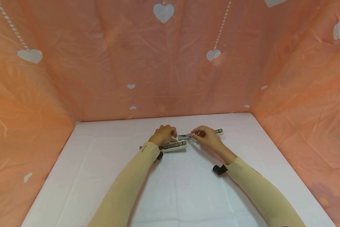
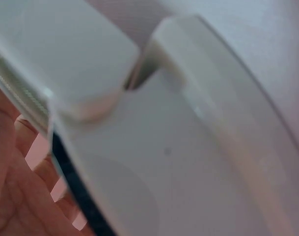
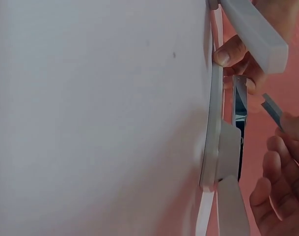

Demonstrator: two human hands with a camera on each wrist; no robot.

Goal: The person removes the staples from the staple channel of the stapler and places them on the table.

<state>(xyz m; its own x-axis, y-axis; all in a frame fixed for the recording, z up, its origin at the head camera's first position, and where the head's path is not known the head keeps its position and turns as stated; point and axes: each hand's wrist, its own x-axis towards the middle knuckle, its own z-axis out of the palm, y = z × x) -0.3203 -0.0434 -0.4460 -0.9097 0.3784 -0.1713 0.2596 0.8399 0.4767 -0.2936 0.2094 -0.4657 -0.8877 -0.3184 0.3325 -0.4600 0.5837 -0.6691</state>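
Observation:
A white stapler (image 3: pixel 213 123) lies opened out, with a metal channel (image 3: pixel 240 101) showing. My left hand (image 1: pixel 163 135) grips its end, thumb and fingertips at the edge. In front of that hand a long white arm with a patterned inner face (image 1: pixel 174 145) points right; another patterned part (image 1: pixel 219 131) shows behind my right hand (image 1: pixel 205 135). In the right wrist view, the right thumb and finger pinch a short grey strip of staples (image 3: pixel 273 110), held apart from the channel. White stapler parts (image 2: pixel 139 147) fill the left wrist view, hiding most of the left hand.
Everything lies on a white cloth-covered table (image 1: pixel 187 195), toward its far side. An orange curtain with white hearts (image 1: pixel 164 63) stands behind and at both sides. Black wrist cameras (image 1: pixel 219 170) sit beneath the sleeves, close over the cloth.

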